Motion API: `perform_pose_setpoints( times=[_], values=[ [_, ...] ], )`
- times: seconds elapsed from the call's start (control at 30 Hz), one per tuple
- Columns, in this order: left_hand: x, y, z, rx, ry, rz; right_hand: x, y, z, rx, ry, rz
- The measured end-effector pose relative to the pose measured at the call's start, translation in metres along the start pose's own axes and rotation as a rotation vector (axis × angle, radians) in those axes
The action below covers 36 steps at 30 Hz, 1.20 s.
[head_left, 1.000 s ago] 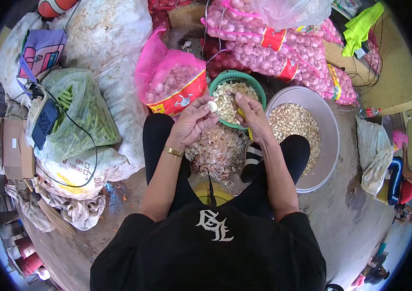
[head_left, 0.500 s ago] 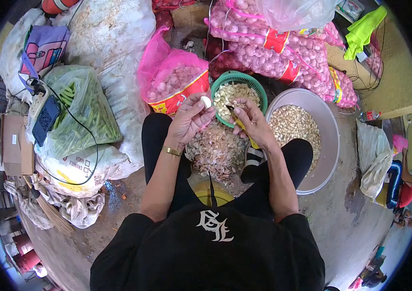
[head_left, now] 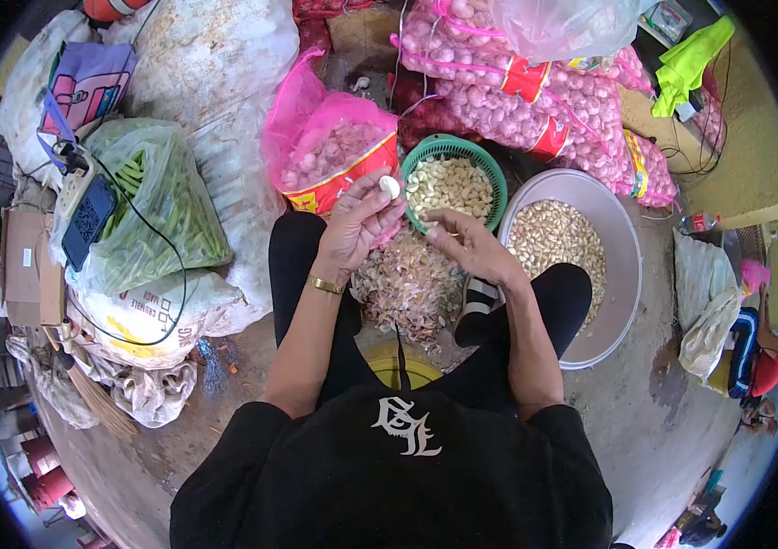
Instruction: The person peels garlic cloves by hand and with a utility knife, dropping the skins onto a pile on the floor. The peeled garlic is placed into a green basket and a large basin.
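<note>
The left hand point(head_left: 359, 224), at the middle of the frame, pinches a pale garlic clove point(head_left: 390, 187) between its thumb and fingertips; the clove shows just left of the green basket. Just right of the middle, the right hand point(head_left: 473, 245) is half curled, its thumb and fingers pointing towards the clove, and whether it grips anything cannot be told. From the left of the frame, a cardboard box point(head_left: 30, 261) stands beside a clear plastic bag point(head_left: 174, 197) of long green pods, with a purple bag point(head_left: 87, 78) above it in the upper left. A large white sack point(head_left: 210, 82) fills the space to their right. Next comes an open pink net bag point(head_left: 297, 114) holding garlic bulbs, its red and yellow band facing the person. Below it, between the legs, lies a heap of papery skins point(head_left: 407, 279). The green basket point(head_left: 500, 188), right of the net bag, holds pale peeled cloves point(head_left: 448, 186). Farther right, a wide pale tub point(head_left: 616, 297) holds browner cloves point(head_left: 553, 240). Pink mesh sacks point(head_left: 517, 105) of bulbs are piled across the upper right, with a bright green cloth point(head_left: 692, 69) hanging to their right.
</note>
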<state>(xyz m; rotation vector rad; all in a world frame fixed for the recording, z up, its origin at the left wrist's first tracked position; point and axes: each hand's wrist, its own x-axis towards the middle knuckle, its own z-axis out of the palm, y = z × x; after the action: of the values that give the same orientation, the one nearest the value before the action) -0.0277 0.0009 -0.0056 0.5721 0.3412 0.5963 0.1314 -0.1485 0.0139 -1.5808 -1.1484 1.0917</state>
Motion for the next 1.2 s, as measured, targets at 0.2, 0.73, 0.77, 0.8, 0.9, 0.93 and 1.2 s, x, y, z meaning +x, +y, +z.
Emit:
perform_pose_setpoints(
  times=[0.2, 0.73, 0.77, 0.8, 0.9, 0.93, 1.2],
  values=[
    [-0.002, -0.001, -0.001, 0.186, 0.020, 0.102, 0.000, 0.012, 0.005, -0.150, -0.053, -0.047],
    [-0.004, -0.002, 0.003, 0.273, -0.002, 0.144, 0.012, 0.036, 0.012, -0.398, 0.118, -0.210],
    [-0.003, -0.003, 0.002, 0.277, 0.001, 0.152, 0.012, 0.031, 0.012, -0.341, 0.145, -0.174],
    [-0.003, -0.003, 0.000, 0.283, 0.005, 0.161, 0.012, 0.024, 0.013, -0.283, 0.171, -0.137],
    [-0.001, -0.009, -0.006, 0.382, -0.052, 0.216, 0.016, 0.012, 0.019, 0.055, 0.246, -0.120],
    [-0.001, -0.008, -0.004, 0.381, -0.053, 0.215, 0.018, 0.004, 0.022, 0.055, 0.247, -0.120],
    [0.000, -0.015, -0.002, 0.575, -0.101, 0.209, 0.023, -0.019, 0.028, 0.458, 0.316, -0.113]
  ],
)
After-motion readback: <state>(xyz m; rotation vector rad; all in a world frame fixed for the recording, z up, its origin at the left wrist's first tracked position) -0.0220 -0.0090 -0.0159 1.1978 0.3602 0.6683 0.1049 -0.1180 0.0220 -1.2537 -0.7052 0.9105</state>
